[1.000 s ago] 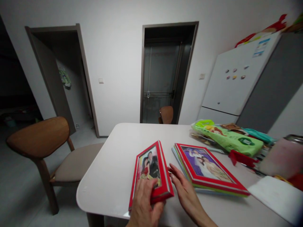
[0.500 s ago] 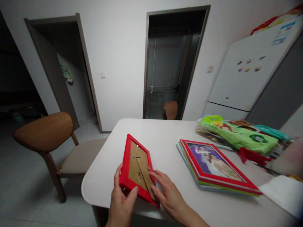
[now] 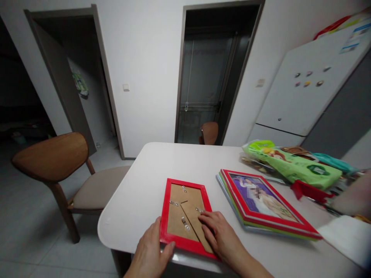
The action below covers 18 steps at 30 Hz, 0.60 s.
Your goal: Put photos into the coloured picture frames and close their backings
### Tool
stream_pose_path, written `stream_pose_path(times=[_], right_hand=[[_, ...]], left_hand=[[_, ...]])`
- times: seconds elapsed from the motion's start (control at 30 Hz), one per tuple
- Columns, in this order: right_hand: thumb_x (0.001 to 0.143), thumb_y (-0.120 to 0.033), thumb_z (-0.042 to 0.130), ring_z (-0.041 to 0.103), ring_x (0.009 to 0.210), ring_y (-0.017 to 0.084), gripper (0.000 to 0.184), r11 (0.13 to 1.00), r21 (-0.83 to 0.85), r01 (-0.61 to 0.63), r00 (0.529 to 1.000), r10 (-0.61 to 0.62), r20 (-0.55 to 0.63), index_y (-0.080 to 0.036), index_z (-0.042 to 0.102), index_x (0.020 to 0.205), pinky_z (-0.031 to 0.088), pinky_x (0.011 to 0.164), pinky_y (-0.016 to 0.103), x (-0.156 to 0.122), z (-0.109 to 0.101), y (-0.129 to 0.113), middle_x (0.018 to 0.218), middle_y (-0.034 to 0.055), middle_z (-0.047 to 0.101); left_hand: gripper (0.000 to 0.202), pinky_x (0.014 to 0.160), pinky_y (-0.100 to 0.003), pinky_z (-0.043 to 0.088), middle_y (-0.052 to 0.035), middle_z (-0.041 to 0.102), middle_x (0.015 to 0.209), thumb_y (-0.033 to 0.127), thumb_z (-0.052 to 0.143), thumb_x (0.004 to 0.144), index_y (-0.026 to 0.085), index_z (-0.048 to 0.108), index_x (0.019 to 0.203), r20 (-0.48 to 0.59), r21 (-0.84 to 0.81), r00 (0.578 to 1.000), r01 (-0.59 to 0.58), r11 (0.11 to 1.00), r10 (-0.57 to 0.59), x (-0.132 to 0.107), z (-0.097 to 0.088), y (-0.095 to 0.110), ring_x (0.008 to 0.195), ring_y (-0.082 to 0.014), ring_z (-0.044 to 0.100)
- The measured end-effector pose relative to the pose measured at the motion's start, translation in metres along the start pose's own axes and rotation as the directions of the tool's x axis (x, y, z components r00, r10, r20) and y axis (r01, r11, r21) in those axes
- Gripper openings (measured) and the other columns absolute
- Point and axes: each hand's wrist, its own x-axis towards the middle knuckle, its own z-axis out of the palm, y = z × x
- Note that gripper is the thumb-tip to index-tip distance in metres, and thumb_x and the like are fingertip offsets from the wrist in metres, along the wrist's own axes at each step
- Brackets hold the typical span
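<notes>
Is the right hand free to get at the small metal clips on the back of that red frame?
Probably yes. The right hand rests on the red frame, which lies back-up on the table, and the clips sit uncovered beside its fingers.

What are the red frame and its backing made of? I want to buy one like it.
The red frame looks like glossy plastic or painted wood; its sheen leaves that open. The backing board looks like matte brown fibreboard, with small metal clips.

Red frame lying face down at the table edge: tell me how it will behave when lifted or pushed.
The red frame looks stiff and probably light: thin moulding, cardboard back. Lying flat on the smooth table, it would likely slide easily. Its front may be glazed, so possibly fragile.
</notes>
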Motion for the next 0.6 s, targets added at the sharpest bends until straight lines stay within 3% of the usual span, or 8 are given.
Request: stream_pose_path(times=[0.13,0.23,0.4,0.6], right_hand=[[0.073,-0.018,0.039,0.05,0.093,0.02,0.031,0.992,-0.082,-0.096,0.995,0.095,-0.013,-0.013,0.059,0.097,0.038,0.084,0.032,0.017,-0.005,0.004,0.101,0.0122,0.056],[0.07,-0.015,0.042,0.05,0.089,0.02,0.027,0.977,-0.191,-0.098,0.995,0.102,0.011,-0.013,0.061,0.09,0.038,0.08,0.03,0.028,-0.008,0.006,0.094,0.0111,0.058],[0.07,-0.013,0.043,0.05,0.079,0.018,0.02,0.961,-0.266,-0.078,0.995,0.093,0.044,-0.017,0.063,0.068,0.037,0.074,0.027,0.039,-0.008,0.009,0.079,0.0079,0.059],[0.071,-0.015,0.043,0.05,0.078,0.019,0.02,0.951,-0.294,-0.099,0.994,0.105,0.006,-0.018,0.063,0.071,0.036,0.067,0.026,0.045,-0.006,0.007,0.078,0.0086,0.059]], left_hand=[[0.047,0.084,-0.035,0.039,-0.0135,0.055,0.105,0.027,0.045,0.072,0.01,0.041,0.115,0.037,0.126,0.999,-0.042,0.991,0.037,-0.003,-0.002,0.0,0.097,-0.0242,0.05],[0.042,0.081,-0.038,0.04,-0.013,0.056,0.096,0.026,0.044,0.072,0.01,0.045,0.111,0.037,0.159,0.998,-0.052,0.986,0.047,-0.001,-0.005,0.003,0.091,-0.0249,0.051],[0.047,0.093,-0.037,0.031,-0.0125,0.044,0.117,0.022,0.046,0.067,0.011,0.044,0.113,-0.013,0.066,0.989,-0.146,0.987,0.147,0.018,0.004,0.005,0.108,-0.024,0.038],[0.052,0.097,-0.035,0.027,-0.0131,0.042,0.12,0.017,0.044,0.063,0.007,0.041,0.115,-0.087,-0.014,0.99,-0.112,0.994,0.11,0.032,0.017,-0.005,0.112,-0.0227,0.035]])
